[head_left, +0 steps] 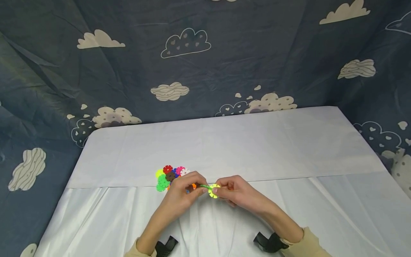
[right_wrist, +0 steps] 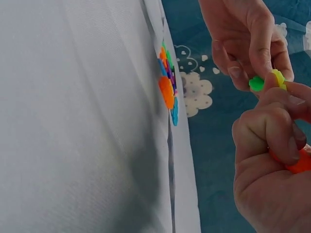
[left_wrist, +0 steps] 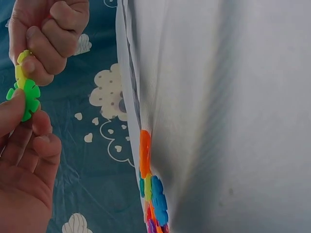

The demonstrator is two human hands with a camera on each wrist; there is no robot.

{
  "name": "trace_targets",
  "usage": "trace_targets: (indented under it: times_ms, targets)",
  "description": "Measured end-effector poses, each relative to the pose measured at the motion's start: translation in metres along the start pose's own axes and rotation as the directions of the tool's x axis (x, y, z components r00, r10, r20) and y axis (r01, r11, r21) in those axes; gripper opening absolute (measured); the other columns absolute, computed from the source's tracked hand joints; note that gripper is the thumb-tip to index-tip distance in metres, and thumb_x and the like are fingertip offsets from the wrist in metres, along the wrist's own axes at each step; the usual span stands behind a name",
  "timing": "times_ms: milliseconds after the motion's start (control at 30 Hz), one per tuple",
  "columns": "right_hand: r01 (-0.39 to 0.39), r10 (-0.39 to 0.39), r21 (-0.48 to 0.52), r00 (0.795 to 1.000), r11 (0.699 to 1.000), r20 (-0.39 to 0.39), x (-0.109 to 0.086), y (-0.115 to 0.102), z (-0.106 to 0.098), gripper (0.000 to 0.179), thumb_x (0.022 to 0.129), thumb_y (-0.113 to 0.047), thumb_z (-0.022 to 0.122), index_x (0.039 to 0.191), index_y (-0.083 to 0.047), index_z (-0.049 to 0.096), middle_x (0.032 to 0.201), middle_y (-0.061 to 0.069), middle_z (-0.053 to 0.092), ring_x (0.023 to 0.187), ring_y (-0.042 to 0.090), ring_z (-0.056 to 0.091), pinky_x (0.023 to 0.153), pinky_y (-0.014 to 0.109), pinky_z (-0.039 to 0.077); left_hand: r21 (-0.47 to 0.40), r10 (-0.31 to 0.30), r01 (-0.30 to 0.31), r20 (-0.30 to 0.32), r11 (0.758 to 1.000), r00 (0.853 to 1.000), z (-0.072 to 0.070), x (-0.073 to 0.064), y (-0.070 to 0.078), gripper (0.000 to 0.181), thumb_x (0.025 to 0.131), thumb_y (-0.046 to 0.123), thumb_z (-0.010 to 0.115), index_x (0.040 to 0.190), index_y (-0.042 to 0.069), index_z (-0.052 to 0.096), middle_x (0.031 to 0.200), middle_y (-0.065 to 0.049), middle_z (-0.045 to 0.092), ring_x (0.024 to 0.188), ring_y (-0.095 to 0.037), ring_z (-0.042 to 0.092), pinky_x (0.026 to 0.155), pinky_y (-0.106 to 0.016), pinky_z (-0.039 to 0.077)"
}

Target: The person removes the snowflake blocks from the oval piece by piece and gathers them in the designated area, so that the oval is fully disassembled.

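In the head view, both hands meet over the near part of the white table. My left hand point(head_left: 183, 191) pinches a green snowflake disc point(left_wrist: 32, 98) between thumb and fingers. With its thumb and forefinger, my right hand point(head_left: 239, 192) grips a yellow snowflake disc point(head_left: 213, 191). The two notched plastic discs meet edge to edge at an angle, as the left wrist view shows. An orange piece point(right_wrist: 302, 162) sits under the curled fingers of the right hand in the right wrist view, mostly hidden.
A pile of coloured snowflake discs point(head_left: 168, 174) lies just beyond the left hand, partly covered by it. White cloth point(head_left: 257, 142) with a crosswise seam covers the table. Black straps point(head_left: 269, 242) circle the wrists. A dark cloud-print curtain point(head_left: 240, 53) hangs behind.
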State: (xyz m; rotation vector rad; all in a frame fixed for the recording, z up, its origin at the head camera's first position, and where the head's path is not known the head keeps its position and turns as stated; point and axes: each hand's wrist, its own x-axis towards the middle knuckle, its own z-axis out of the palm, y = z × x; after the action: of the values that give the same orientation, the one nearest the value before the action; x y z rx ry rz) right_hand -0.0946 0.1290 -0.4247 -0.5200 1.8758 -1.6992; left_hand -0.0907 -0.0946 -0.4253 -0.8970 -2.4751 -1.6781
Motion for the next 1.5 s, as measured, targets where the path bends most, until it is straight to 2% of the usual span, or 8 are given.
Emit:
trace_targets:
  times_ms: [233,500,767,900,967,1200,1333,1500]
  targets:
    - [0.009,-0.010,0.028,1.000,1.000,0.012,0.001,0.001,0.000,0.034,0.099,-0.020,0.059,0.090,0.012,0.059,0.056,-0.001,0.035,0.047,0.012,0.031,0.047,0.023,0.028,-0.002,0.021,-0.021,0.003,1.000,1.000,-0.001,0.000,-0.002,0.017,0.087,0.006,0.074,0.089,0.021,0.069,0.089,0.013,0.064,0.075,-0.010,0.055,0.061,-0.026,0.046]
    - [0.041,-0.041,0.058,0.999,0.997,0.010,0.000,-0.001,0.001,0.032,0.098,-0.016,0.060,0.087,0.014,0.056,0.056,0.000,0.032,0.048,0.012,0.029,0.047,0.024,0.027,-0.010,0.044,-0.044,-0.001,0.999,0.999,0.000,0.000,-0.002,0.015,0.089,0.008,0.073,0.090,0.021,0.068,0.088,0.011,0.064,0.073,-0.009,0.053,0.058,-0.025,0.045]
    - [0.101,-0.092,0.068,0.988,0.993,-0.123,0.000,-0.004,0.007,0.024,0.094,-0.007,0.060,0.083,0.014,0.058,0.052,-0.004,0.033,0.044,0.008,0.027,0.043,0.023,0.023,0.031,0.140,-0.137,-0.088,0.990,0.986,0.007,0.001,0.000,0.013,0.089,0.004,0.072,0.089,0.016,0.069,0.087,0.006,0.065,0.065,-0.007,0.050,0.053,-0.024,0.044]
    - [0.085,-0.071,0.084,0.985,0.993,-0.154,0.000,-0.004,0.012,0.026,0.094,-0.007,0.060,0.081,0.015,0.055,0.052,-0.004,0.034,0.043,0.007,0.027,0.043,0.021,0.023,0.042,0.164,-0.161,-0.090,0.986,0.982,0.007,0.001,-0.001,0.013,0.089,0.002,0.071,0.091,0.014,0.068,0.087,0.003,0.066,0.068,-0.008,0.051,0.053,-0.024,0.044]
    - [0.070,-0.057,0.092,0.989,0.993,-0.138,0.000,-0.004,0.012,0.028,0.095,-0.009,0.060,0.081,0.014,0.055,0.055,-0.002,0.039,0.044,0.007,0.029,0.043,0.021,0.025,0.036,0.161,-0.158,-0.074,0.987,0.984,0.005,0.001,-0.002,0.013,0.089,0.001,0.071,0.091,0.014,0.068,0.088,0.002,0.066,0.070,-0.009,0.053,0.054,-0.024,0.045]
    - [0.037,-0.040,0.073,0.998,0.997,0.040,-0.002,-0.005,0.002,0.025,0.100,-0.016,0.055,0.090,0.004,0.065,0.077,0.029,0.062,0.044,0.010,0.030,0.042,0.024,0.024,0.003,0.142,-0.142,-0.009,0.990,0.990,0.002,0.001,-0.001,0.015,0.089,0.002,0.070,0.092,0.017,0.067,0.091,0.005,0.065,0.074,-0.009,0.053,0.058,-0.024,0.046]
    - [0.003,-0.007,0.058,0.997,0.998,0.070,-0.002,-0.005,0.000,0.027,0.101,-0.019,0.055,0.098,0.005,0.067,0.086,0.028,0.067,0.044,0.011,0.029,0.043,0.023,0.023,0.033,0.120,-0.120,0.009,0.992,0.993,0.003,0.000,0.000,0.018,0.090,0.001,0.069,0.092,0.019,0.066,0.091,0.007,0.064,0.073,-0.008,0.052,0.057,-0.023,0.043]
    - [-0.027,0.026,0.043,0.999,0.999,0.025,0.000,-0.002,0.001,0.027,0.101,-0.023,0.057,0.104,0.003,0.063,0.082,0.018,0.066,0.046,0.012,0.033,0.045,0.022,0.028,0.074,0.106,-0.106,0.007,0.992,0.994,0.003,-0.001,-0.001,0.018,0.090,0.002,0.069,0.092,0.019,0.066,0.090,0.004,0.064,0.071,-0.008,0.050,0.057,-0.023,0.041]
